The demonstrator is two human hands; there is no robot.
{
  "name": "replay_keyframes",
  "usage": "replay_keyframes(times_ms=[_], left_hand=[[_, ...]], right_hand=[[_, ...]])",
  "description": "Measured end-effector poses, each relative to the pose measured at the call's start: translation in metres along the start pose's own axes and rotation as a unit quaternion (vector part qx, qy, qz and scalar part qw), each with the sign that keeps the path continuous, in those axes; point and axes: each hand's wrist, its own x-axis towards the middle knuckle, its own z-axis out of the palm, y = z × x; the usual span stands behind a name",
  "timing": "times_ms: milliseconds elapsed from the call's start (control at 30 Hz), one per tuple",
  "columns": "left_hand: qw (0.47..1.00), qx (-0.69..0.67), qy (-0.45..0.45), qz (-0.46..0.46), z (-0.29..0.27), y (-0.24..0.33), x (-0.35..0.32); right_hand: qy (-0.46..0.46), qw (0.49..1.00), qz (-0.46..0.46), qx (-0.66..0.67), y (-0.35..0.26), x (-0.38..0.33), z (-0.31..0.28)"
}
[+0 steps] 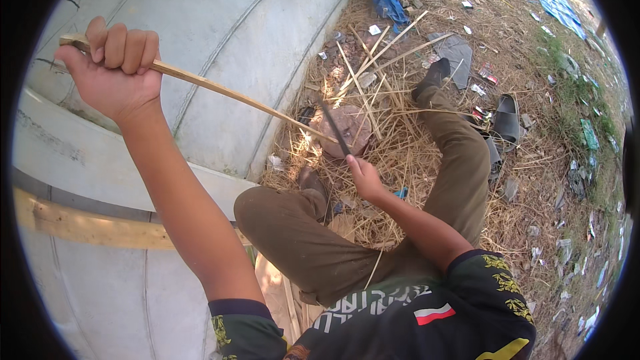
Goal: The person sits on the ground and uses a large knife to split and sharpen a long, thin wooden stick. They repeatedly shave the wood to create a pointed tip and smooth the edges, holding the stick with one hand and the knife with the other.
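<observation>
My left hand [127,83], raised at the upper left, is closed around the upper end of a long, thin wooden stick [223,91]. The stick slants down to the right, and its far end meets a reddish, round block [353,125], which could be stone or a stump. In my right hand [365,179], low beside that block, is a dark-bladed knife [335,127]. Its blade points up and away, over the block close to the stick's lower end. The knife's handle is mostly hidden by my fingers.
Split strips [370,60] and shavings lie heaped around the block. A pale wall [220,20] rises on the left. My bent legs [457,160] frame the block. Dark sandals [507,120], a flat grey slab [455,57] and a blue plastic bag [390,8] lie among scattered litter.
</observation>
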Motion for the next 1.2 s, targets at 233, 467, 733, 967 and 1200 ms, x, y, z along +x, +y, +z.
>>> replay_keyframes(times_ms=[233,467,733,967,1200], left_hand=[[0.999,0.024,0.022,0.035,0.018,-0.005,-0.002],[0.993,0.087,0.051,0.052,0.060,-0.014,0.000],[0.997,0.066,0.023,0.036,0.063,-0.028,0.007],[0.989,0.103,0.096,0.048,0.048,-0.025,0.011],[0.984,0.086,0.140,0.072,0.035,-0.027,0.016]], right_hand=[[-0.114,0.982,0.085,-0.121,-0.092,0.041,-0.083],[0.064,0.987,-0.094,0.116,-0.126,0.028,-0.069],[-0.144,0.900,0.412,0.020,-0.009,0.024,-0.036],[-0.174,0.975,-0.033,-0.132,-0.187,0.035,-0.109],[-0.251,0.910,0.054,-0.325,-0.145,0.033,-0.161]])
